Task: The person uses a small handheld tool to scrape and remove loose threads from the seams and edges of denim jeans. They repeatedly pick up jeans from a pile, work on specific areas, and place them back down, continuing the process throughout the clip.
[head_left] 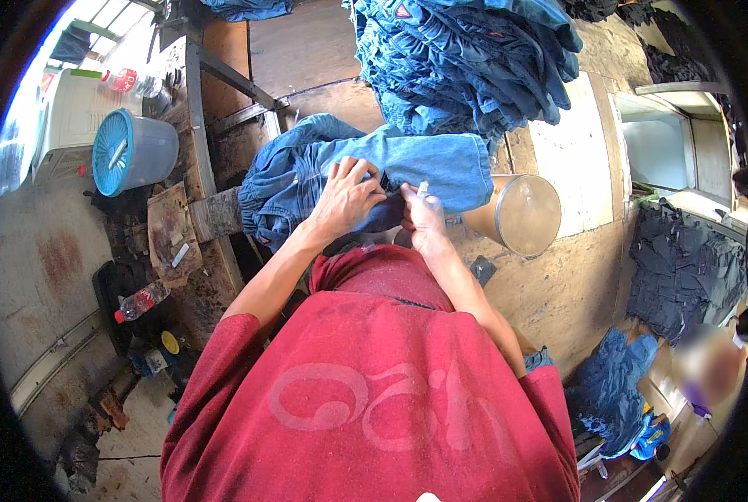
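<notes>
A blue denim garment (pixel 449 163) lies stretched crosswise before me, bunched at its left end and smooth toward the right. My left hand (pixel 344 199) rests on it with fingers curled and closed on the cloth. Close by on the right, my right hand (pixel 425 222) is closed around a small white-tipped thing (pixel 423 189) whose kind I cannot make out. Dark material shows between the two hands; the fingertips partly hide it.
A tall heap of denim garments (pixel 466 63) lies beyond. Right of my hands is a round drum-like container (pixel 529 216). A lidded blue bucket (pixel 143 151) and a plastic bottle (pixel 143 299) are at left. Dark cloth (pixel 683 263) and blue denim (pixel 612 385) lie right, near a blurred person.
</notes>
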`<state>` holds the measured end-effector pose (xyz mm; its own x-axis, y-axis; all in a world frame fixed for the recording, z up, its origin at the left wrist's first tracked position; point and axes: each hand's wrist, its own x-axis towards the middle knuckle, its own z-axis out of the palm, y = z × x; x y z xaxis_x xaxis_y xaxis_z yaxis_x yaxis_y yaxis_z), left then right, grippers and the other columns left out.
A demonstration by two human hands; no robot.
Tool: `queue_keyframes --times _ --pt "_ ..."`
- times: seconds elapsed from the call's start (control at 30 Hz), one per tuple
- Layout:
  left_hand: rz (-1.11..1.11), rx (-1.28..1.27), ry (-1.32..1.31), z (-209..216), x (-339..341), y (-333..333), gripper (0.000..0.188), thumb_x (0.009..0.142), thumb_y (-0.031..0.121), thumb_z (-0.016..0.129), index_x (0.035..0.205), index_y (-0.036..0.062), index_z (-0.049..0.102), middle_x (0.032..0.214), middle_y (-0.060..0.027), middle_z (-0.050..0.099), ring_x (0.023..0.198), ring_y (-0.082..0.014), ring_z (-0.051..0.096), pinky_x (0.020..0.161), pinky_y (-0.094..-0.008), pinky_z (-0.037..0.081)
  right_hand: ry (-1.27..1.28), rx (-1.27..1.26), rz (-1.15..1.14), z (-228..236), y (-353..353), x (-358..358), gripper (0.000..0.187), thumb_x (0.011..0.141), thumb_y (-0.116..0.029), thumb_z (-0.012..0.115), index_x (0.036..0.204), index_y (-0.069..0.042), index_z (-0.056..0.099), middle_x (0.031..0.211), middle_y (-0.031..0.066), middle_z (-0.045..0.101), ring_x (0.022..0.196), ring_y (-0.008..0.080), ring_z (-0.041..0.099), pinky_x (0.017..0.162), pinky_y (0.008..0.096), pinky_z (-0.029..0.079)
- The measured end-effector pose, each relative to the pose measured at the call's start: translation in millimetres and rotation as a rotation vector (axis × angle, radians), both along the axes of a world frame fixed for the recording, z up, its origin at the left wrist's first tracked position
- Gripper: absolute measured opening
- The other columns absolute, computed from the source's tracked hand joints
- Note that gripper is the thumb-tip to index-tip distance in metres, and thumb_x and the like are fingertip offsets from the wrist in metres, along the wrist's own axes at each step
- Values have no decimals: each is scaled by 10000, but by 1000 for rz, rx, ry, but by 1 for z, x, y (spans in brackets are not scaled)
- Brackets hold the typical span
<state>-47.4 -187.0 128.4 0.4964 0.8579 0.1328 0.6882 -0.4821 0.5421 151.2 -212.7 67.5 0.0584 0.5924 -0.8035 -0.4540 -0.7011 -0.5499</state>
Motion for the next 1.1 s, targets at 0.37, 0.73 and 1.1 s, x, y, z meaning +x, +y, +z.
queue_keyframes --times 0.37,0.73,1.1 --pt "169 -101 -119 31 13 -20 221 892 209 815 1090 113 833 1114 -112 726 1008 -332 674 930 -429 552 -105 188 257 43 -18 25 179 1017 -252 794 1092 -93 763 699 -138 513 545 -3 385 481 241 276" --pt "593 -1143 -619 9 31 -17 266 1029 287 745 1132 50 808 879 38 736 594 -46 521 540 -236 418 -384 438 424 49 -20 19 224 1016 -235 739 1009 -17 789 822 -60 704 776 68 584 709 302 491" --pt "704 -1010 -733 -8 48 -31 262 1053 231 674 1029 -15 760 797 -18 704 579 -64 546 518 -285 427 -228 271 202 40 -19 13 245 1009 -253 743 1009 -12 785 801 -63 662 745 52 548 667 308 468"
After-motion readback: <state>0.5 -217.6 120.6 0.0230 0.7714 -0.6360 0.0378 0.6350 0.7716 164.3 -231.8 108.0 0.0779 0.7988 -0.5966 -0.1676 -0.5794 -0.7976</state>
